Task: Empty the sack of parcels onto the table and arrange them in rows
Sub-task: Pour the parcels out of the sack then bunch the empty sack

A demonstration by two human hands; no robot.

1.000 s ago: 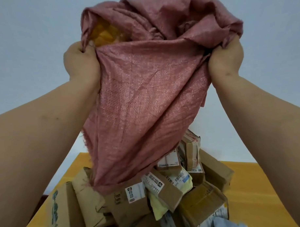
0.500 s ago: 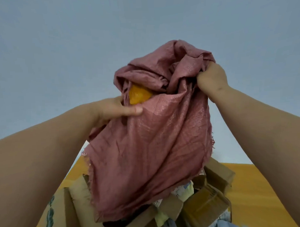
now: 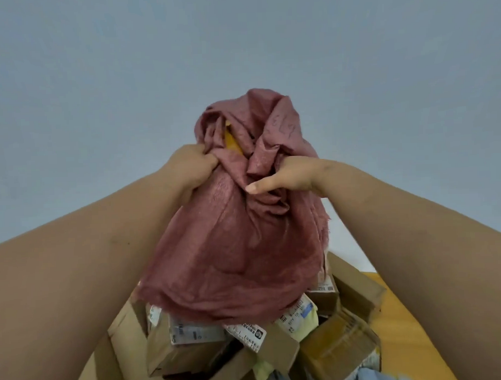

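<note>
You hold the one pink sack (image 3: 240,247) upside down over the parcels (image 3: 249,340) heaped on the table (image 3: 404,326), likely so a yellow item (image 3: 233,142) drops. Left hand (image 3: 190,166) fists the cloth; right hand (image 3: 288,177) bunches it, thumb out. Parcels are too jumbled to count.

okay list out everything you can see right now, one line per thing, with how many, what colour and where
sack: one, dusty pink woven, held up at centre above the pile
yellow item: one, showing in the sack's top folds
parcels: a heap, count unclear, mostly brown cardboard with white labels, under the sack
pale yellow mailer: one, in the heap, right of centre
table: one, orange wood, under the heap
wall: grey-blue, behind
left hand: gripping sack, left side
right hand: gripping sack, right side
</note>
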